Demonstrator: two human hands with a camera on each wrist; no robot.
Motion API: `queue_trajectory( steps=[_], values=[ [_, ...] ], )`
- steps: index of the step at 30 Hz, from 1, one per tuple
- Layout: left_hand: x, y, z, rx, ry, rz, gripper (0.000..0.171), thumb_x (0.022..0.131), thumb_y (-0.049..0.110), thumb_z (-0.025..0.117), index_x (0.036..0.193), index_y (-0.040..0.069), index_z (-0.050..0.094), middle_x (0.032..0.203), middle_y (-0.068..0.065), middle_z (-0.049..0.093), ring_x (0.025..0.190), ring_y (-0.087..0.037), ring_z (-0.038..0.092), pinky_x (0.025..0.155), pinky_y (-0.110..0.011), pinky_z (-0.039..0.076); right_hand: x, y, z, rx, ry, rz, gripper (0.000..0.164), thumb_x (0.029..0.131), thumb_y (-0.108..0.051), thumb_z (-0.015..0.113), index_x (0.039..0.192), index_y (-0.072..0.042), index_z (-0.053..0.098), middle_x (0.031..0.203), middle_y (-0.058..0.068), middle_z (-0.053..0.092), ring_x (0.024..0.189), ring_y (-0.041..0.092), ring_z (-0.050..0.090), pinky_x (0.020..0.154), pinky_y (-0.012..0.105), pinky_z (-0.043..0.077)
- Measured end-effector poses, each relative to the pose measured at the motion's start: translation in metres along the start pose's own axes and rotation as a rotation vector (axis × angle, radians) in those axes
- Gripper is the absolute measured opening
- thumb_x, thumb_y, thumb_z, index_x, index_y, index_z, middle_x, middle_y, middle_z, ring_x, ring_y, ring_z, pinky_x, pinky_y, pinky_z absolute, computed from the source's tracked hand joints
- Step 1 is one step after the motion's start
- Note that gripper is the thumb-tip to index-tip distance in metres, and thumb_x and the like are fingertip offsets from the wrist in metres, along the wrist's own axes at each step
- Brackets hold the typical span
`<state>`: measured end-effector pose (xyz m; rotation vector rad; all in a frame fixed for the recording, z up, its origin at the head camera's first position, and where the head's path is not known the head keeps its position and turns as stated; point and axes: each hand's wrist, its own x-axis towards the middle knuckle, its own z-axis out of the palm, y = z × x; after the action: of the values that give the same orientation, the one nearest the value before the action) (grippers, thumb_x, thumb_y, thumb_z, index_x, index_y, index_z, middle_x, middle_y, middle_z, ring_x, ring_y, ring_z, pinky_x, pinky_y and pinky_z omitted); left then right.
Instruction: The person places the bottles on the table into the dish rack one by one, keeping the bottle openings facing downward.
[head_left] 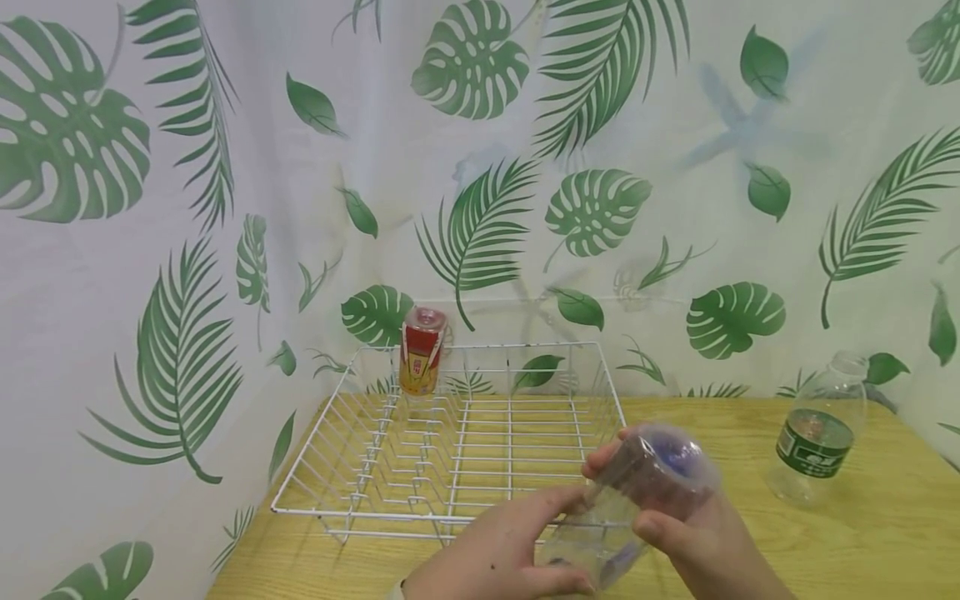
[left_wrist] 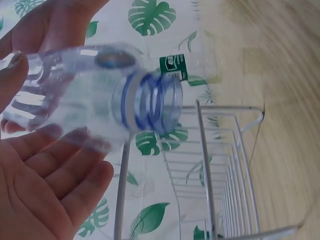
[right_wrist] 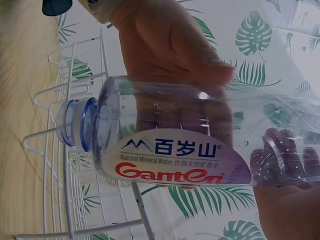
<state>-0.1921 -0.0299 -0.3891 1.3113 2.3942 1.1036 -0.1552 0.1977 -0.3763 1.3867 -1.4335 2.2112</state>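
Note:
A clear mineral water bottle (head_left: 663, 467) is held above the table in front of the wire rack. My right hand (head_left: 701, 533) grips it, thumb on the near side and fingers around the far side. In the right wrist view the bottle (right_wrist: 170, 127) shows a white, red and purple label. The left wrist view shows its uncapped mouth, with a blue neck, pointing toward the table side. My left hand (head_left: 506, 546) is beside the bottle with spread, fairly straight fingers (left_wrist: 75, 185), their tips right at its wall.
A white wire dish rack (head_left: 465, 450) stands on the wooden table (head_left: 885, 542). Inside it, at the back left, is a red-and-yellow container (head_left: 422, 358). A clear bottle with a green label (head_left: 813, 446) stands at the right. Leaf-patterned cloth (head_left: 480, 217) hangs behind and left.

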Motion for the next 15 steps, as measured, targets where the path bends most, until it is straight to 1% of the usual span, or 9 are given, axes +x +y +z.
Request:
queue_trajectory(
  steps=[4, 6, 9, 10, 12, 15],
  values=[
    [-0.001, -0.003, -0.004, 0.121, 0.036, 0.006, 0.072, 0.093, 0.055, 0.066, 0.155, 0.029, 0.039, 0.143, 0.014, 0.053, 0.126, -0.004, 0.052, 0.099, -0.031, 0.050, 0.002, -0.003, -0.006, 0.009, -0.003, -0.023, 0.049, 0.101, 0.006, 0.054, 0.146, 0.005, 0.036, 0.136, 0.022, 0.058, 0.125, 0.032, 0.057, 0.099, 0.038, 0.052],
    [-0.002, -0.004, -0.007, 0.144, 0.053, -0.005, 0.072, 0.094, 0.057, 0.063, 0.155, 0.029, 0.038, 0.147, 0.012, 0.050, 0.131, -0.008, 0.051, 0.101, -0.033, 0.050, 0.003, -0.005, -0.008, -0.001, 0.005, -0.038, 0.048, 0.101, 0.005, 0.055, 0.146, 0.005, 0.037, 0.135, 0.022, 0.058, 0.124, 0.032, 0.058, 0.098, 0.037, 0.052],
    [-0.004, -0.007, -0.012, 0.191, 0.094, -0.004, 0.072, 0.095, 0.055, 0.063, 0.156, 0.029, 0.036, 0.150, 0.011, 0.047, 0.132, -0.010, 0.050, 0.102, -0.035, 0.049, 0.005, -0.008, -0.010, -0.013, 0.014, -0.065, 0.047, 0.101, 0.003, 0.055, 0.146, 0.006, 0.038, 0.135, 0.022, 0.059, 0.124, 0.032, 0.058, 0.102, 0.037, 0.050],
    [-0.005, -0.008, -0.014, 0.199, 0.110, -0.006, 0.071, 0.095, 0.055, 0.063, 0.156, 0.030, 0.036, 0.151, 0.011, 0.046, 0.126, -0.010, 0.055, 0.101, -0.035, 0.050, 0.006, -0.009, -0.011, -0.014, 0.018, -0.071, 0.047, 0.102, 0.003, 0.055, 0.146, 0.006, 0.038, 0.135, 0.022, 0.059, 0.124, 0.033, 0.058, 0.103, 0.037, 0.049],
    [-0.007, -0.012, -0.019, 0.220, 0.150, -0.004, 0.070, 0.096, 0.052, 0.063, 0.156, 0.029, 0.036, 0.153, 0.009, 0.045, 0.128, -0.012, 0.054, 0.103, -0.038, 0.049, 0.007, -0.012, -0.012, -0.007, 0.022, -0.087, 0.047, 0.102, 0.002, 0.054, 0.146, 0.007, 0.038, 0.135, 0.023, 0.059, 0.125, 0.034, 0.058, 0.106, 0.038, 0.047],
    [-0.013, -0.018, -0.028, 0.224, 0.200, -0.039, 0.069, 0.097, 0.055, 0.060, 0.156, 0.028, 0.036, 0.155, 0.007, 0.043, 0.132, -0.016, 0.052, 0.105, -0.044, 0.047, 0.008, -0.016, -0.014, 0.009, 0.035, -0.092, 0.048, 0.103, 0.002, 0.053, 0.147, 0.006, 0.037, 0.135, 0.023, 0.059, 0.125, 0.034, 0.058, 0.108, 0.039, 0.045]
  ],
)
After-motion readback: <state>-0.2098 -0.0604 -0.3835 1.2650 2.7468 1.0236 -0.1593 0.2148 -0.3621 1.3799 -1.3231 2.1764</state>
